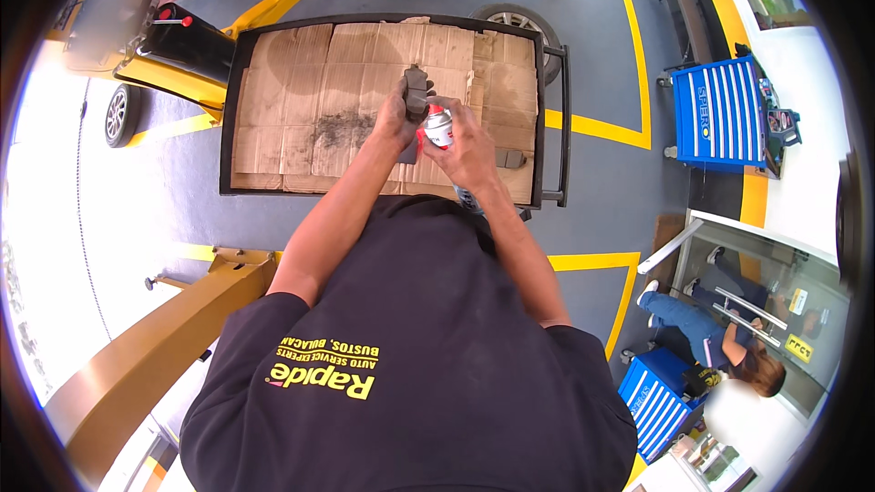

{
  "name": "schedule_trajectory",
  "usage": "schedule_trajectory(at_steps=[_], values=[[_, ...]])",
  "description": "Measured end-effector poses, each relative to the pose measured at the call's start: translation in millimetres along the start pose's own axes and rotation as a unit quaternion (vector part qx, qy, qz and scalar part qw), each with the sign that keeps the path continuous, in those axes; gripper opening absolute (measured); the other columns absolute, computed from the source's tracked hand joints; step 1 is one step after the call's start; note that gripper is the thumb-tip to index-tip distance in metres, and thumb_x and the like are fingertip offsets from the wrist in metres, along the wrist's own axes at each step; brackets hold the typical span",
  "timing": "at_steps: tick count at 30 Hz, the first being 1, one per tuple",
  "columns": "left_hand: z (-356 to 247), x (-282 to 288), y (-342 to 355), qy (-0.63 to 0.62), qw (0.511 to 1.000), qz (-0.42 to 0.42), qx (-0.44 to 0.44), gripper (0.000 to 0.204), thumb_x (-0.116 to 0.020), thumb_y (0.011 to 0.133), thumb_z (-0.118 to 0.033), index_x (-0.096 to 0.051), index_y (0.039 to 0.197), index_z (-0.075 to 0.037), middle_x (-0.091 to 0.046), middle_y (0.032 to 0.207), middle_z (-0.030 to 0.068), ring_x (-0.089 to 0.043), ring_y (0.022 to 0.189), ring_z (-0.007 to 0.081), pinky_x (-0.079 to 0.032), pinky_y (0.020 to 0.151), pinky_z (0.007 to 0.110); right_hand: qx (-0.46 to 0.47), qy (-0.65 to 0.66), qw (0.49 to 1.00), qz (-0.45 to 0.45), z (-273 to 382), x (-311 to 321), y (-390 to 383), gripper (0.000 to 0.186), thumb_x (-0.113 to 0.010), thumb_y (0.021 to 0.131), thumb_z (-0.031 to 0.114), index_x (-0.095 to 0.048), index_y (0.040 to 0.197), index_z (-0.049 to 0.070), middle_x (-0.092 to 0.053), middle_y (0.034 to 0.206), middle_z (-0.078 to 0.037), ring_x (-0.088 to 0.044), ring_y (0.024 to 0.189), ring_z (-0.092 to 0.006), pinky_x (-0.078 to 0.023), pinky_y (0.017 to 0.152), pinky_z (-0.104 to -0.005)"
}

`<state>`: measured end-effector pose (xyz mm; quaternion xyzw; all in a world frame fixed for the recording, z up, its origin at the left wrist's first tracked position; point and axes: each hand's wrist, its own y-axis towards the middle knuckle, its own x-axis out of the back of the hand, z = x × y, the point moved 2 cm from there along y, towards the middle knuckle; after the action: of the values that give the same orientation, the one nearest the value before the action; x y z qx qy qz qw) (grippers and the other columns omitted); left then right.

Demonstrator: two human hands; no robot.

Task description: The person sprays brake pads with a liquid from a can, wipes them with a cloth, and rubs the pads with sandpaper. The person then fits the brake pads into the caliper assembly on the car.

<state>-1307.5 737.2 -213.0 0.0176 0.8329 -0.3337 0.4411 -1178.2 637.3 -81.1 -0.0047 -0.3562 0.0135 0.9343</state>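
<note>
My left hand (395,121) grips a dark grey brake pad (416,88) above a worktable lined with flattened cardboard (310,73). Just to its right, my right hand (466,146) holds a white-and-red spray can (437,130), its index finger at the top by the pad. A dark grey piece (407,154) shows behind the can, and another brake pad (509,158) lies on the cardboard to the right. An object (468,199) at the near edge is mostly hidden behind my body.
A yellow lift post (191,84) and loose wheel (122,117) stand left; a brass-coloured beam (169,337) runs lower left. Another wheel (510,16) lies behind the table. Blue tool chests (720,114) stand right; a person (693,323) is by a glass door at lower right.
</note>
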Motion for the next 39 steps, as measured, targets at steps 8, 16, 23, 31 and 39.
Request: schedule_trajectory(at_steps=[8,16,23,31,39], values=[[-2.2,8.5,2.7,0.011,1.000,-0.023,-0.003,0.039,-0.039,0.112,-0.034,-0.062,0.128,-0.006,-0.070,0.121,0.0116,-0.067,0.110,0.0251,-0.053,0.103,0.044,0.018,0.006,0.998,-0.052,-5.7,-9.5,0.3,0.065,-0.079,0.080,0.020,-0.052,0.139,0.026,-0.061,0.111,-0.014,-0.068,0.097,-0.0391,-0.056,0.079,-0.0489],[3.9,23.9,19.2,0.050,0.999,0.003,-0.011,0.035,-0.050,0.108,-0.038,-0.066,0.124,-0.011,-0.074,0.103,0.0031,-0.068,0.087,0.0144,-0.053,0.071,0.032,0.000,-0.016,0.999,-0.043,5.0,1.4,11.1,0.060,-0.082,0.083,0.028,-0.055,0.136,0.019,-0.065,0.118,-0.014,-0.068,0.103,-0.0377,-0.055,0.086,-0.0471],[0.2,17.9,20.4,0.047,0.999,0.017,0.017,0.037,-0.047,0.109,-0.039,-0.067,0.123,-0.011,-0.074,0.110,0.0034,-0.068,0.095,0.0150,-0.052,0.087,0.031,0.012,-0.005,0.997,-0.072,-1.1,-3.8,20.5,0.060,-0.081,0.083,0.023,-0.053,0.135,0.021,-0.063,0.113,-0.013,-0.069,0.097,-0.0372,-0.056,0.081,-0.0489],[-1.6,8.6,12.8,0.163,0.986,-0.002,-0.024,0.042,-0.043,0.107,-0.041,-0.069,0.123,-0.012,-0.074,0.110,0.0012,-0.064,0.099,0.0122,-0.048,0.090,0.031,0.009,0.005,0.997,-0.082,5.4,9.8,23.8,0.060,-0.081,0.083,0.025,-0.052,0.136,0.023,-0.061,0.110,-0.013,-0.069,0.097,-0.0391,-0.056,0.079,-0.0508],[-1.1,2.8,14.5,0.151,0.988,0.001,-0.028,0.037,-0.047,0.106,-0.035,-0.069,0.121,-0.009,-0.072,0.107,0.0014,-0.063,0.094,0.0108,-0.049,0.079,0.030,-0.018,-0.015,0.995,-0.095,-5.5,4.7,30.4,0.062,-0.080,0.083,0.031,-0.051,0.137,0.022,-0.062,0.114,-0.014,-0.069,0.097,-0.0398,-0.057,0.079,-0.0496]])
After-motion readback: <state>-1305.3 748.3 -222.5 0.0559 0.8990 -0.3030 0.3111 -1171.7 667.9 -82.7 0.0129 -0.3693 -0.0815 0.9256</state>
